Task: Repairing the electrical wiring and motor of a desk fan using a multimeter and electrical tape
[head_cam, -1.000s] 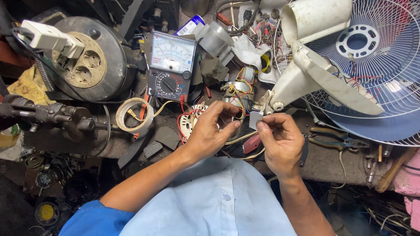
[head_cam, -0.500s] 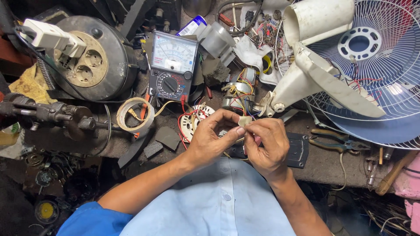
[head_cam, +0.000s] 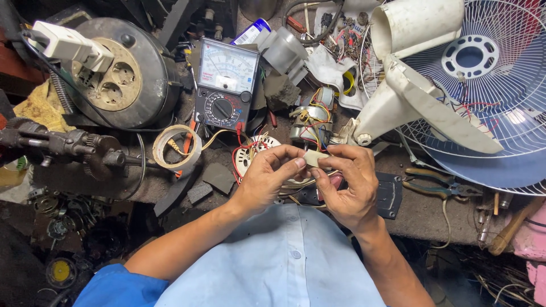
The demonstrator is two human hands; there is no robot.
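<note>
The small cream plastic part [head_cam: 314,157] is between your two hands, above the front edge of the table [head_cam: 421,213] and just in front of your light blue shirt [head_cam: 284,267]. In the head view, your left hand [head_cam: 267,179] closes its thumb and forefinger on the left end of this part, and your right hand [head_cam: 347,182] pinches the right end with its fingertips, so both hands are narrow and holding the same piece. Thin wires run under your hands, toward the round white stator plate [head_cam: 250,156] that lies just behind your left hand. Behind your hands stands a small motor with copper winding [head_cam: 310,122], with red, yellow and black wires on it. Further to the left is an analog multimeter [head_cam: 226,85], standing tilted, with its dial facing you. Near it lies a roll of tape [head_cam: 176,148], and behind that a round black cable reel with sockets [head_cam: 122,79] which carries a white plug adapter [head_cam: 68,45]. On the right, a white fan housing [head_cam: 409,85] leans over a blue fan grille [head_cam: 489,85]. A pair of pliers with dark green handles [head_cam: 435,185] lies on the table near your right hand. A flat black plate [head_cam: 389,196] lies just beside your right wrist.
</note>
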